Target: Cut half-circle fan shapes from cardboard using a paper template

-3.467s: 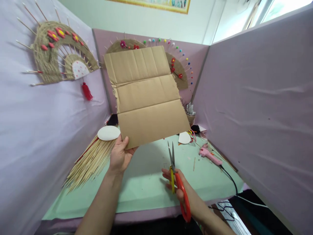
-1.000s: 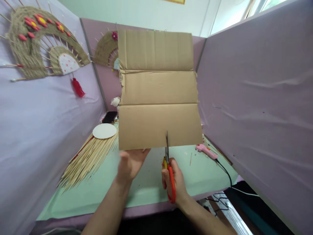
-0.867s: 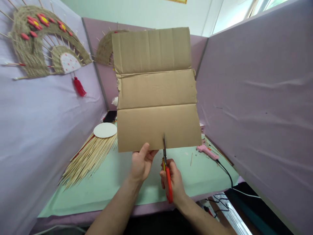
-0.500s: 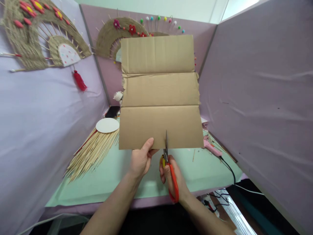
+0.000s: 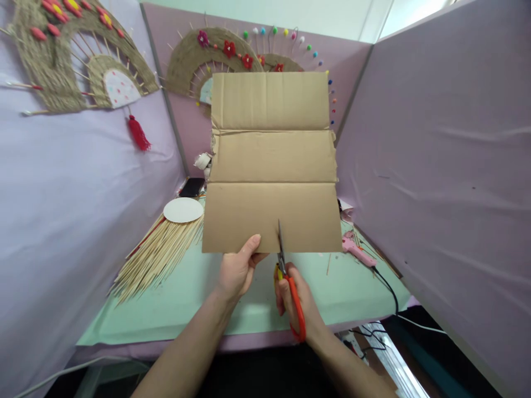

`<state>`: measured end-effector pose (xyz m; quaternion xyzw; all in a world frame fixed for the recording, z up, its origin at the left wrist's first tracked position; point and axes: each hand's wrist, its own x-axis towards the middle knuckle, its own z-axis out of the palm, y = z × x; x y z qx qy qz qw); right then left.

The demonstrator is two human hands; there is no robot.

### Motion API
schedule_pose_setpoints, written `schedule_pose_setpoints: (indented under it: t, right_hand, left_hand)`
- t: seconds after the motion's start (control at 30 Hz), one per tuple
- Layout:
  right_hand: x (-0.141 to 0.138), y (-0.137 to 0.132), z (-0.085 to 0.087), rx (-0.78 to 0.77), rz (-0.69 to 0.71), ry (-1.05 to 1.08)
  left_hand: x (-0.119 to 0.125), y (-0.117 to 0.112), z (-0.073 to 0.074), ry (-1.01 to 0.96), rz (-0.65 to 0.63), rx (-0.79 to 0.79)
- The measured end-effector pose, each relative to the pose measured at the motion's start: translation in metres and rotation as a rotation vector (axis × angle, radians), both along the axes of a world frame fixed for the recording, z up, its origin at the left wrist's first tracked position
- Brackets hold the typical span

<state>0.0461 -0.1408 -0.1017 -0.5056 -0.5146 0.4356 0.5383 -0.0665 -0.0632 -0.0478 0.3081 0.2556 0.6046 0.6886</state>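
Note:
A creased brown cardboard sheet (image 5: 271, 157) stands raised in front of me, with two fold lines across it and ragged side edges. My left hand (image 5: 240, 268) pinches its lower edge, thumb on the near face and fingers behind. Scissors (image 5: 297, 309) with red and yellow handles are gripped in my right hand (image 5: 301, 296), just right of the left one. One blade lies over the near face of the cardboard at its bottom edge; the other blade is hidden, apparently behind the sheet.
Thin wooden sticks (image 5: 160, 257) lie on the green tabletop at left, under a white oval disc (image 5: 183, 210). Behind them is a black phone (image 5: 192, 187). A pink glue gun (image 5: 359, 251) with a black cord lies at right. Twine fan decorations (image 5: 45, 61) hang on the partitions.
The cardboard's top edge has tipped back and sits lower in view. The scissor blade leans slightly more to the left. Both hands keep their holds.

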Motion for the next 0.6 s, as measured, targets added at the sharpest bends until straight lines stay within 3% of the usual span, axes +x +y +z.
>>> schedule_pose_setpoints:
  t: [0.23,0.6]
  right_hand:
    - [0.007,0.001,-0.004,-0.029,0.044,0.000]
    - [0.012,0.004,0.006,-0.124,0.034,0.009]
  left_hand:
    - [-0.001,0.000,0.002,-0.001,-0.012,-0.027]
    - [-0.001,0.005,-0.006,0.016,-0.007,-0.057]
